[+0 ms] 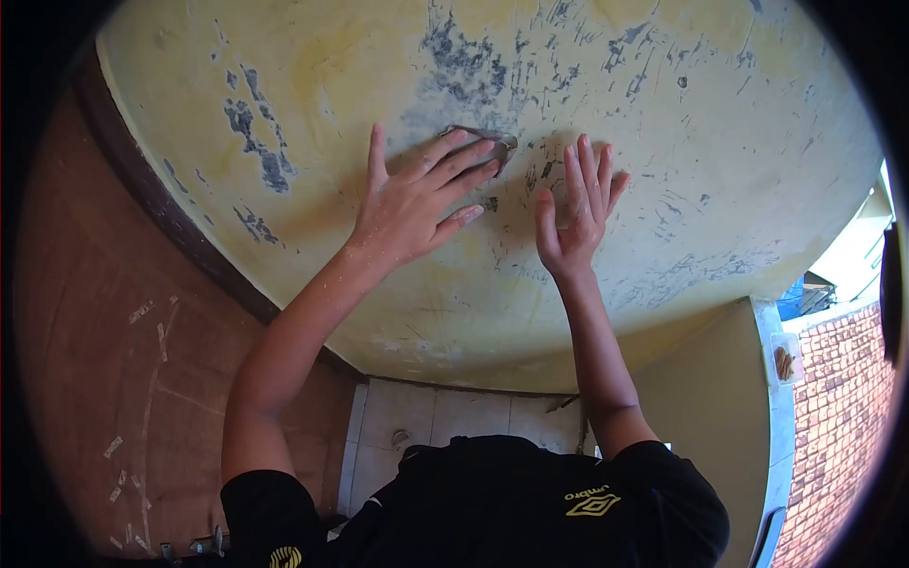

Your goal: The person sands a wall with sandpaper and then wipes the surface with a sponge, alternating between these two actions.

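My left hand [407,204] lies spread against a worn yellow wall [350,57]. Its middle fingers hold a dark, bent piece of sandpaper [505,147] flat to the surface, while the little finger and thumb stick out to the sides. Most of the sheet is hidden under the fingers. To the right, my right hand [579,213] rests on or close to the wall with its fingers stretched up and nothing in them. Grey patches [464,62] show through the paint just above the sandpaper. Pale dust speckles my left hand and forearm.
A brown door or panel [189,379] with tape scraps stands at the left, beside a dark frame [170,208]. Tiled floor [473,412] lies below. At the right are a ledge [778,426] with a clear plastic container [785,360] and a tiled roof [843,417] outside.
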A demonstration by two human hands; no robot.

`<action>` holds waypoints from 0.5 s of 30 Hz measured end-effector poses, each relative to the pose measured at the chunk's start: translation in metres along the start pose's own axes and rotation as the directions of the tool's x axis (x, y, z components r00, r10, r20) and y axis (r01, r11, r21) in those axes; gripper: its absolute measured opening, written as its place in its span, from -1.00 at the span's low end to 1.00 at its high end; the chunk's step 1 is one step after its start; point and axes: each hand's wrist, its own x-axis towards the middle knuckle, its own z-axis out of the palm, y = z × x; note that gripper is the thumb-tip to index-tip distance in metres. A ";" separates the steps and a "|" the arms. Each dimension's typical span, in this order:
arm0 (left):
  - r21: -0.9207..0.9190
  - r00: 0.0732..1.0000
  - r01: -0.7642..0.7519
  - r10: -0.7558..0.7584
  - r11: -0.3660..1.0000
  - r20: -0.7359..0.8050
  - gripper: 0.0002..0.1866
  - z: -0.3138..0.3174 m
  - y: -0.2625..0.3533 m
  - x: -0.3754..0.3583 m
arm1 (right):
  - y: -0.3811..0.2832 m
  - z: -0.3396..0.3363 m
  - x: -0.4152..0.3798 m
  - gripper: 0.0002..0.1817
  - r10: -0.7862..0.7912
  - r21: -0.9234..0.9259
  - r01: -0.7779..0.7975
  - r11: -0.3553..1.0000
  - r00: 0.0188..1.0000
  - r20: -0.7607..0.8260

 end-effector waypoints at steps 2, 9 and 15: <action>0.226 0.976 0.170 -0.133 0.959 -0.171 -0.43 -0.017 -0.027 0.010 | 0.003 -0.003 0.005 -0.29 -0.033 -0.020 0.033 0.999 0.999 -0.005; 0.086 0.960 0.228 -0.210 0.970 -0.183 -0.41 -0.012 -0.024 0.009 | 0.010 -0.014 -0.001 -0.29 0.016 -0.060 -0.018 0.998 0.999 -0.029; -0.079 0.953 0.275 -0.283 0.958 -0.110 -0.35 0.065 0.061 -0.036 | -0.001 -0.005 -0.043 -0.28 0.144 -0.009 -0.144 0.990 0.990 -0.007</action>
